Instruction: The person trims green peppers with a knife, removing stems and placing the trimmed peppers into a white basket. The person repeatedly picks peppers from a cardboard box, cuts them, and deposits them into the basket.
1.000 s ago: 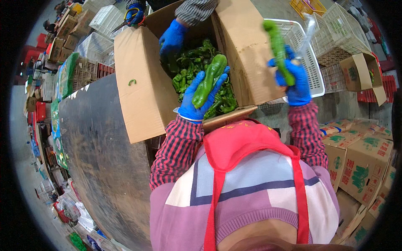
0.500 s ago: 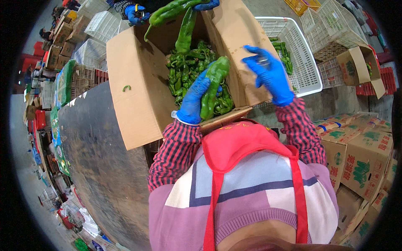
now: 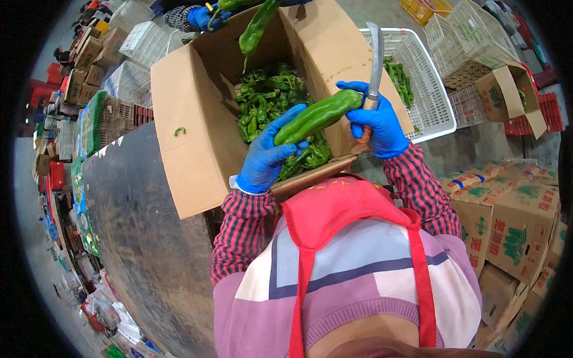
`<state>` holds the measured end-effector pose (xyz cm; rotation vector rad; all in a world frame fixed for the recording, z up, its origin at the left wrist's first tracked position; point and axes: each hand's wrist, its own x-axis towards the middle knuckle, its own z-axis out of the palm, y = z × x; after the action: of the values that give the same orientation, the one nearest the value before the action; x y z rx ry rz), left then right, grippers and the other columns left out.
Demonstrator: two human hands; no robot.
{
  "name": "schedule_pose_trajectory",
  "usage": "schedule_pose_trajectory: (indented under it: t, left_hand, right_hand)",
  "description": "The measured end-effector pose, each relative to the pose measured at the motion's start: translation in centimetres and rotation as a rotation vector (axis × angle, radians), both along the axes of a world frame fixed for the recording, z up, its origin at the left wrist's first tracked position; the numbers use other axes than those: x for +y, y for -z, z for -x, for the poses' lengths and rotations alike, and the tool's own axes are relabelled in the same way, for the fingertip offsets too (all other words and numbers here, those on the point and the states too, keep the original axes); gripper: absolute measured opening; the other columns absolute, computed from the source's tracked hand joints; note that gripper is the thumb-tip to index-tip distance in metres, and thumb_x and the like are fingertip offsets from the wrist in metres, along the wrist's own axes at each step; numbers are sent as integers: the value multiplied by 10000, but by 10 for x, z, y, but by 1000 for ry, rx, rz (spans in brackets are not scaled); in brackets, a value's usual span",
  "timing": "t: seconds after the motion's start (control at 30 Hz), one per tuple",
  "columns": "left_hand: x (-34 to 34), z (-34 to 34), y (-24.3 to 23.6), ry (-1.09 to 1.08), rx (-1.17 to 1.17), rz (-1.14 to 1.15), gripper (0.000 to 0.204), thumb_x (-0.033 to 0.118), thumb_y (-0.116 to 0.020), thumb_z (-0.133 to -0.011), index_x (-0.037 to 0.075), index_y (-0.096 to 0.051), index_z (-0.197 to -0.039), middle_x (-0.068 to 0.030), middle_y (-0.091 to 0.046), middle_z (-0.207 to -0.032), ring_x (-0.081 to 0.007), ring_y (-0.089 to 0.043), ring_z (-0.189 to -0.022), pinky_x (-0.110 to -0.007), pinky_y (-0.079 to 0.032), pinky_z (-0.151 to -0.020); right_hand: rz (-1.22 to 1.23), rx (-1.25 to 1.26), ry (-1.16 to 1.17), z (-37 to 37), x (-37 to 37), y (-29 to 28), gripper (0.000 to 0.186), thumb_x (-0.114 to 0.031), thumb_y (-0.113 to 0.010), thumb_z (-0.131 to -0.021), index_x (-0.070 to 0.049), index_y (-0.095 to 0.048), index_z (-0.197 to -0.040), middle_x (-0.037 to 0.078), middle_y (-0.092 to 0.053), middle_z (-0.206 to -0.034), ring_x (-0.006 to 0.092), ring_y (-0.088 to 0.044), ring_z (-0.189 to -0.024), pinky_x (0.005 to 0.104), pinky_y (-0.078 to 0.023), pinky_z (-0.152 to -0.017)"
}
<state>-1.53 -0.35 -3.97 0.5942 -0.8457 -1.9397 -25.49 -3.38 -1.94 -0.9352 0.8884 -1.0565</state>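
Blue-gloved left grip (image 3: 266, 153) wraps around a green pepper (image 3: 317, 117); right grip (image 3: 385, 127) clasps a knife (image 3: 376, 62) and, apparently, the pepper's end.

Dark tabletop (image 3: 143, 238), left of the left fingers (image 3: 286, 118); stacked cartons (image 3: 516, 230) (green-printed), lower right of the right fingers (image 3: 353, 86); yellow crate (image 3: 425, 10), beyond these.

Up top, the edge chopped off a green pepper (image 3: 236, 5), while the right hand (image 3: 387, 126) hid part of the knife (image 3: 377, 59)!
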Motion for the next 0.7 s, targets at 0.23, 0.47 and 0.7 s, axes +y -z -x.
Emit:
schedule_pose_trajectory:
  t: [0.23,0.47,0.7]
  left_hand:
    - [3,14,-24,-314,-90,167,623,0,-664,-792,9,-407,-1360,-134,-468,-1359,-191,-541,-1147,-234,-516,-781]
    - [3,26,-27,-542,-337,221,366,52,-708,-794,40,-574,-1134,-88,-632,-1107,-92,-605,-863,-196,-504,-650]
    - [-3,22,-20,-601,-400,23,169,227,-703,-836,82,-617,-846,13,-613,-735,-33,-533,-586,-173,-424,-464]
  right_hand:
    - [-209,60,-67,6,23,20,366,-150,-665,-818,-6,-531,-1127,80,-626,-775,115,-537,-466,238,-444,-406]
    - [-253,108,-73,2,34,14,369,-171,-627,-864,4,-533,-1175,87,-632,-794,100,-528,-464,228,-435,-411]
    - [-163,101,-175,-1,46,14,409,-266,-619,-865,3,-534,-1162,163,-662,-797,108,-517,-437,215,-409,-398]
